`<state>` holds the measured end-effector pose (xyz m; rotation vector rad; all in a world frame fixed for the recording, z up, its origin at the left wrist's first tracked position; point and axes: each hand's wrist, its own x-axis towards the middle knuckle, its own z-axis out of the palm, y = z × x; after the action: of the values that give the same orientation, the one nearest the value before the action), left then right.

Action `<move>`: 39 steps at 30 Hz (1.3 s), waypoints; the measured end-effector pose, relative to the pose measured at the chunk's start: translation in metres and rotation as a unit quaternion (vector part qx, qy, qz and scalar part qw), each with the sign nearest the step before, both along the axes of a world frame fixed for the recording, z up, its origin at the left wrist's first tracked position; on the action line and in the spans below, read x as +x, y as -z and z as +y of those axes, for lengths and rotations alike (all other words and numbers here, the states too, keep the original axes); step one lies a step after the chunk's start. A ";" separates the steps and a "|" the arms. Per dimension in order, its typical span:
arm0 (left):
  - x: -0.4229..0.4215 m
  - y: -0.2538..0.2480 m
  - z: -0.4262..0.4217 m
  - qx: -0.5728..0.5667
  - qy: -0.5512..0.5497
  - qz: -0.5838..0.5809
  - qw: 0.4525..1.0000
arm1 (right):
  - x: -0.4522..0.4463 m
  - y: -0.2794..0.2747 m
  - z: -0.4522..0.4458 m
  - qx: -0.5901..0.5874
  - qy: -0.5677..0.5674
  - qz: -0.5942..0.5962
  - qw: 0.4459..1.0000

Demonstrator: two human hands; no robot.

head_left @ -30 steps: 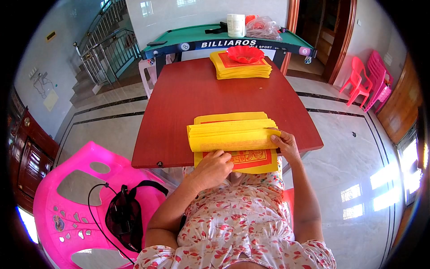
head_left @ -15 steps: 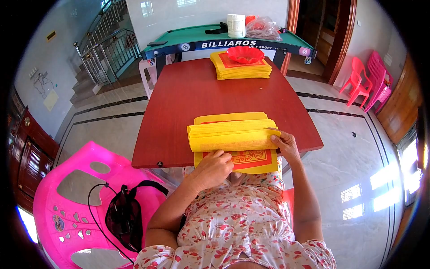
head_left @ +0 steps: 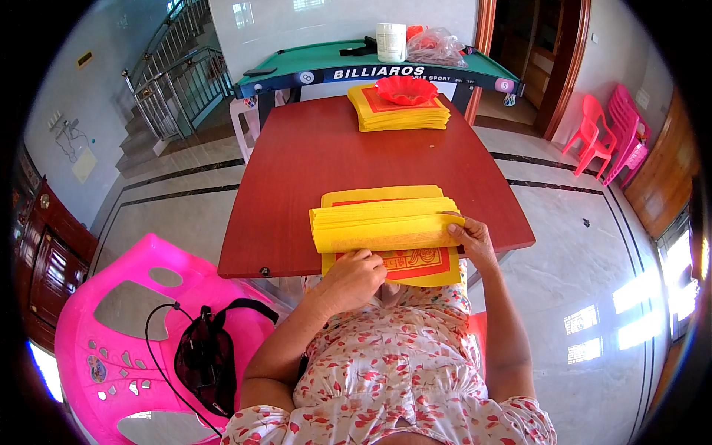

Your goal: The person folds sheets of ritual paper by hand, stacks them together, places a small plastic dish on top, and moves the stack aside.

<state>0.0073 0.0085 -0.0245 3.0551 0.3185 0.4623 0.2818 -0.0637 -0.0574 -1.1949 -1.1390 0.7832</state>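
A batch of yellow joss paper (head_left: 386, 231) lies at the table's near edge, its sheets folded over into a thick, layered roll. Below the roll, a flat lower part with a red printed panel (head_left: 424, 264) hangs past the edge toward my lap. My right hand (head_left: 472, 239) pinches the roll's right end, thumb in front and fingers behind. Curled at the roll's lower left, my left hand (head_left: 354, 278) has its fingers closed on the paper's near edge; the fingertips are partly hidden.
On the red-brown table (head_left: 297, 170), a second stack of joss paper (head_left: 404, 121) bears a red scalloped dish (head_left: 406, 90). Behind stands a billiard table (head_left: 311, 63) with a white tub (head_left: 391, 43). A pink chair (head_left: 122, 297) holding a black mesh bag (head_left: 205, 360) is at my left.
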 end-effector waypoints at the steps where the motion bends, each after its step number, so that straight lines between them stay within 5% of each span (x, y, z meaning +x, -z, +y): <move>1: 0.000 0.000 0.000 0.000 0.000 0.000 1.000 | 0.000 -0.001 0.000 -0.005 0.003 -0.003 1.000; 39: 0.001 -0.001 0.000 -0.004 -0.008 0.002 1.000 | 0.000 0.000 0.000 -0.002 0.004 -0.030 1.000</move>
<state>0.0085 0.0080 -0.0234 3.0488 0.3457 0.4564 0.2816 -0.0640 -0.0572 -1.2335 -1.1825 0.7487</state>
